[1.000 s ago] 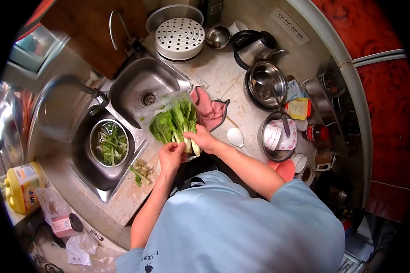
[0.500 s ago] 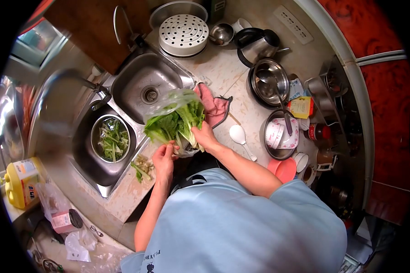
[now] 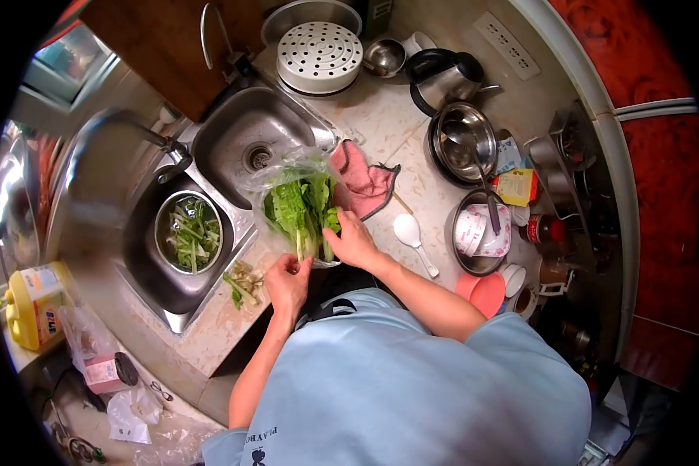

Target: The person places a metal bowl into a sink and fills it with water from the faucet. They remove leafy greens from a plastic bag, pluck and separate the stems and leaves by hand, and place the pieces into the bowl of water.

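Observation:
Leafy greens (image 3: 297, 208) with pale stems lie in a clear plastic bag (image 3: 258, 183) at the counter's front edge, beside the sink. My left hand (image 3: 289, 284) pinches the stem ends at the bottom of the bunch. On the bunch's right side, my right hand (image 3: 354, 241) has its fingers closed around leaves and stems; its fingertips are partly hidden. Cut stem ends (image 3: 243, 284) lie in a small pile on the counter, left of my left hand. A metal bowl (image 3: 160, 233) of cut greens in water stands in the left sink basin.
A pink cloth (image 3: 363, 180) and a white rice paddle (image 3: 413, 242) lie to the right. Behind are a white perforated steamer (image 3: 320, 56) and a kettle (image 3: 449, 81). Metal bowls (image 3: 464, 141) and dishes line the right side. The faucet (image 3: 177, 155) stands over the sink.
The greens have turned more upright and sit deeper within the bag. My left hand has moved slightly right and down, and my right hand has shifted down along the bunch.

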The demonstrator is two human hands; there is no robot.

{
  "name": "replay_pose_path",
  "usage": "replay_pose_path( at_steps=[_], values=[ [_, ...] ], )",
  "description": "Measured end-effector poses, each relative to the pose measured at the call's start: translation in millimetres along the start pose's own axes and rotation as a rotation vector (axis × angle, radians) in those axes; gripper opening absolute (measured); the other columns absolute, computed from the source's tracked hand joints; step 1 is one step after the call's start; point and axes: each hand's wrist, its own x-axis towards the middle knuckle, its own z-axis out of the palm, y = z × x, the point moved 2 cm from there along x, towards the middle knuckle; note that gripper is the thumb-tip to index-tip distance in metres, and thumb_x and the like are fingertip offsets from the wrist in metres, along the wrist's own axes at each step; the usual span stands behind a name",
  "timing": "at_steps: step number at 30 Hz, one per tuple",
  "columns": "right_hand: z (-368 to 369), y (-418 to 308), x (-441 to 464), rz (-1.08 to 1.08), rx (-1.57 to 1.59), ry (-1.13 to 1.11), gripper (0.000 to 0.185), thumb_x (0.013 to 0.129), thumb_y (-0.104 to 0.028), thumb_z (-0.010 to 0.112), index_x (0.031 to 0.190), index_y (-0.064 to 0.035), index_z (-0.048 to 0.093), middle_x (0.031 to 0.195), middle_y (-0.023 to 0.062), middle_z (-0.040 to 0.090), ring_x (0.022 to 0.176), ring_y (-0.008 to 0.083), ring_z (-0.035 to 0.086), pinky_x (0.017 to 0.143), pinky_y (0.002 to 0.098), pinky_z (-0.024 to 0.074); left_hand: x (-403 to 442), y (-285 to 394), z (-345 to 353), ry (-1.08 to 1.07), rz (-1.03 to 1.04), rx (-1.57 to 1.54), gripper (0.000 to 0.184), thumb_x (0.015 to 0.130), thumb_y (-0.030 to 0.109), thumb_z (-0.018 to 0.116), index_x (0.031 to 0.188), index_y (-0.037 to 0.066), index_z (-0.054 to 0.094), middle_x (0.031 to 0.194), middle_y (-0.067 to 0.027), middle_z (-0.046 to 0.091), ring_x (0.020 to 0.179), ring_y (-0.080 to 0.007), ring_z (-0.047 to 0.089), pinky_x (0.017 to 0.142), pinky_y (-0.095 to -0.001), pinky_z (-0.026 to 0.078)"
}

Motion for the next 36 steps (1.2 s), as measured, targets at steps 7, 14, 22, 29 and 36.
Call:
replay_pose_path(
  at_steps=[7, 14, 22, 29, 36],
  values=[
    [-39, -53, 0, -0.511, -0.112, 0.121, 0.035, 0.079, -0.010, 0.059, 0.112, -0.0010, 0.059, 0.102, 0.0123, 0.056, 0.096, 0.0313, 0.054, 0.081, 0.0410, 0.0470, -9, 8, -14, 0.094, 0.049, 0.030, 0.023, 0.075, 0.019, 0.076, 0.082, 0.000, 0.067, 0.059, -0.0078, 0.060, 0.052, -0.0164, 0.057, 0.053, -0.0305, 0.046],
    [-31, -80, 39, -1.117, -0.377, -0.308, 0.029, 0.071, -0.012, 0.061, 0.098, -0.0171, 0.068, 0.107, 0.0049, 0.056, 0.095, 0.0241, 0.052, 0.071, 0.0363, 0.0466, -21, 11, -26, 0.150, 0.149, 0.094, 0.020, 0.077, 0.019, 0.075, 0.083, 0.001, 0.067, 0.063, -0.0114, 0.060, 0.054, -0.0226, 0.058, 0.053, -0.0332, 0.047],
    [-21, -83, 51, -1.190, -0.456, -0.442, 0.008, 0.074, -0.015, 0.058, 0.078, -0.0112, 0.063, 0.085, 0.0037, 0.051, 0.087, 0.0231, 0.050, 0.068, 0.0354, 0.0418, -16, 9, -37, 0.210, 0.305, 0.192, 0.017, 0.085, 0.019, 0.066, 0.087, 0.002, 0.069, 0.067, -0.0144, 0.062, 0.057, -0.0263, 0.059, 0.055, -0.0349, 0.047],
    [-12, -77, 43, -1.083, -0.450, -0.401, 0.005, 0.070, -0.011, 0.059, 0.075, -0.0081, 0.061, 0.084, 0.0054, 0.052, 0.085, 0.0237, 0.052, 0.068, 0.0360, 0.0419, -3, 4, -45, 0.065, 0.133, 0.094, 0.018, 0.086, 0.019, 0.063, 0.088, 0.002, 0.069, 0.071, -0.0204, 0.063, 0.063, -0.0331, 0.062, 0.058, -0.0386, 0.047],
    [-39, -74, 60, -0.923, -0.311, -0.113, 0.012, 0.080, -0.010, 0.058, 0.089, -0.0061, 0.065, 0.085, 0.0064, 0.055, 0.085, 0.0246, 0.054, 0.070, 0.0356, 0.0411, -5, -19, -43, -0.149, -0.201, -0.289, 0.024, 0.091, 0.021, 0.059, 0.093, -0.001, 0.068, 0.065, -0.0061, 0.062, 0.056, -0.0144, 0.058, 0.053, -0.0272, 0.046]
  ],
)
